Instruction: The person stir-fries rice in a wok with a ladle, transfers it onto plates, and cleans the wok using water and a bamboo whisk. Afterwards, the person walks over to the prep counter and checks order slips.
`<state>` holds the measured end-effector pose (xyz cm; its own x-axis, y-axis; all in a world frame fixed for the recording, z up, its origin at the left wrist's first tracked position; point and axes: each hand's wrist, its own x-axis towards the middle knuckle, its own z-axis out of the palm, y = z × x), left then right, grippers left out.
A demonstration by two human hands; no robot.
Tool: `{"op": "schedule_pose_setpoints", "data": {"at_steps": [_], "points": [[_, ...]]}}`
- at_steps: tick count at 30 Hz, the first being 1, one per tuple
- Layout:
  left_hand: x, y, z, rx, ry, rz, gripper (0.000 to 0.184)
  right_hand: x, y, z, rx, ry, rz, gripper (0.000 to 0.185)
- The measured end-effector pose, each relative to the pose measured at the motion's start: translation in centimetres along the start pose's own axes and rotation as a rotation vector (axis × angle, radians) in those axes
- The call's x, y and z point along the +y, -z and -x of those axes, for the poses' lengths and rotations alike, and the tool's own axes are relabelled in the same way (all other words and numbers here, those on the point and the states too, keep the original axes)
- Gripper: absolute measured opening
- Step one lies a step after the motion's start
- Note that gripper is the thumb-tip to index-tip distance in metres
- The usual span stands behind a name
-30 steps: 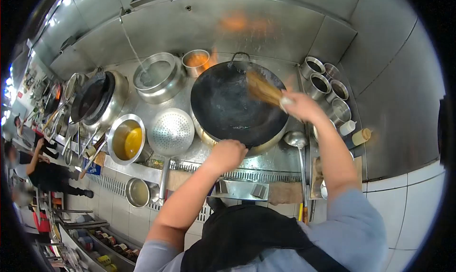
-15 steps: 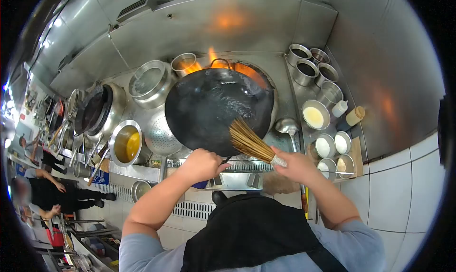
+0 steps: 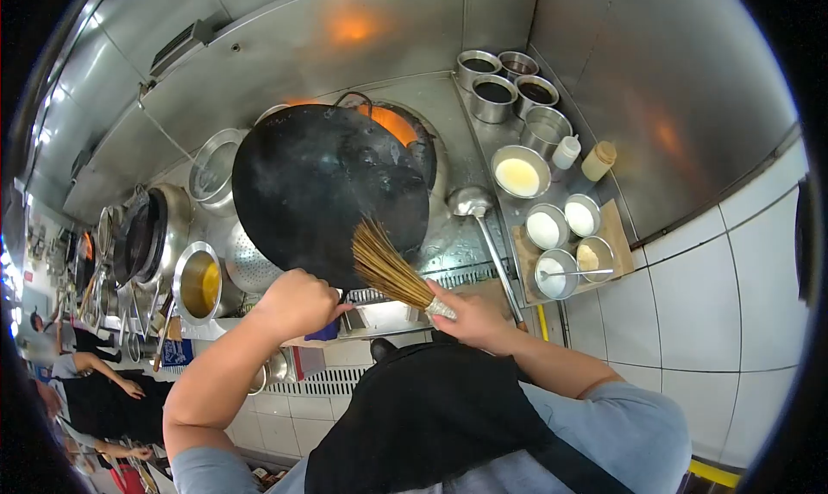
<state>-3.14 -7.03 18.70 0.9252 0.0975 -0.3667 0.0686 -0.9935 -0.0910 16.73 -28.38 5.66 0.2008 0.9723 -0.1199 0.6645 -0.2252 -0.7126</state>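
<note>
A large black wok fills the middle of the view, tilted over the burner, with a dark wet-looking surface and faint steam. My left hand is closed at its near edge, around the near handle, which is mostly hidden by the fingers. A bit of blue-purple cloth shows below that fist. In my right hand is a bamboo wok brush, gripped at its pale bound end. The bristles reach over the wok's near right part; whether they touch the metal I cannot tell.
Orange flame burns behind the wok. A ladle lies to the right, near cups of dark liquid and bowls of white powder. Left are a perforated strainer and a pot of yellow liquid. Other people stand far left.
The wok has tipped up and shifted left off the burner with my left hand; the water seen in it earlier no longer shows. The brush moved along, and the view turned right.
</note>
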Motion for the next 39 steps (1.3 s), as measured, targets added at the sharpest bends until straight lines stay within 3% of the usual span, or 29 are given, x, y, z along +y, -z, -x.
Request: {"op": "schedule_pose_setpoints", "data": {"at_steps": [6,14,21,25,30,32,36,38,39], "points": [[0.4,2.3,-0.8,-0.097,-0.016,-0.092,0.040,3.3,-2.6,-0.1,0.141,0.002,-0.095,0.067],[1.2,5.7,-2.7,-0.138,-0.065,-0.171,0.032,3.6,-3.5,0.0,0.071,-0.137,-0.212,0.066],[3.6,8.6,-6.4,-0.188,-0.206,-0.278,0.032,4.6,-4.7,0.0,0.103,-0.137,-0.519,0.069],[3.7,9.1,-6.4,-0.191,-0.146,-0.262,0.033,5.7,-4.6,-0.1,0.084,-0.128,-0.695,0.068],[1.0,5.7,-2.8,0.044,-0.077,-0.114,0.039,7.4,-1.0,-0.2,-0.030,-0.104,-0.641,0.067],[0.2,2.2,-1.4,0.093,-0.061,-0.083,0.041,7.1,1.9,-0.5,-0.065,-0.116,-0.343,0.070],[0.6,-3.9,0.2,0.279,0.107,0.178,0.045,7.6,6.5,-3.2,-0.041,-0.033,-0.200,0.064],[0.8,-6.9,-0.7,0.383,0.218,0.173,0.044,7.8,8.8,-6.3,-0.131,-0.168,-0.586,0.063],[0.7,-8.0,-1.6,0.465,0.228,0.196,0.043,6.9,10.4,-8.2,-0.086,-0.123,-0.522,0.061]]}}
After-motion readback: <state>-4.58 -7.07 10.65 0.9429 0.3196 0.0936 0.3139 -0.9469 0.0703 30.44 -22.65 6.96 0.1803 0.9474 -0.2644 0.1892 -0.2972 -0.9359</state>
